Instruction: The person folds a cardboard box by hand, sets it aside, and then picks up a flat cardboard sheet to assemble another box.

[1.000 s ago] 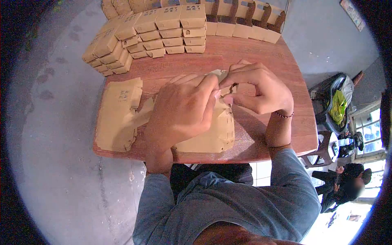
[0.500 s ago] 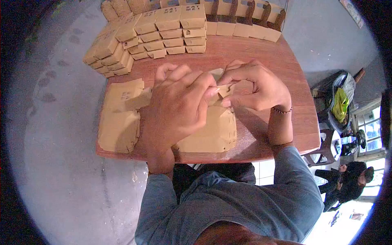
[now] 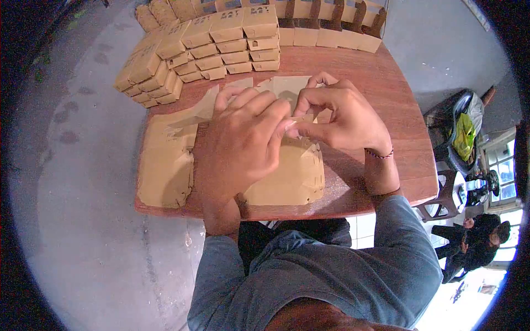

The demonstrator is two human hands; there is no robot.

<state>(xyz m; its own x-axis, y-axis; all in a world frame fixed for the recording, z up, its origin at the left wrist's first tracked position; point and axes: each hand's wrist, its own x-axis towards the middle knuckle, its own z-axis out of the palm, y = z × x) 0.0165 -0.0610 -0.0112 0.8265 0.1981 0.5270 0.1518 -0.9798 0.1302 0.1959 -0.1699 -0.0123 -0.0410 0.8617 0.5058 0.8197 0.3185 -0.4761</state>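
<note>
Over the near middle of the table, both my hands work on a brown cardboard box blank (image 3: 279, 84), whose panels stick out beyond my fingers. My left hand (image 3: 243, 140) covers much of it, thumb and fingers closed on the edge. The fingers of my right hand (image 3: 345, 118) pinch a small flap close to my left fingertips; the exact fold is partly hidden. Under my hands lies a flat cardboard blank (image 3: 287, 179) with slotted edges. To the left rests a stack of flat blanks (image 3: 165, 171).
Folded boxes printed "EAT ME!" (image 3: 196, 30) are stacked at the back left of the wooden table (image 3: 381, 99). A row of open cardboard boxes (image 3: 331, 36) stands behind. A stool (image 3: 450, 193) and a person in dark clothes (image 3: 477, 245) are off to the right.
My hands stay close together. More panels of the held blank now show behind and left of my hands, covering the print on the left stack. My right fingers have closed nearer to my left.
</note>
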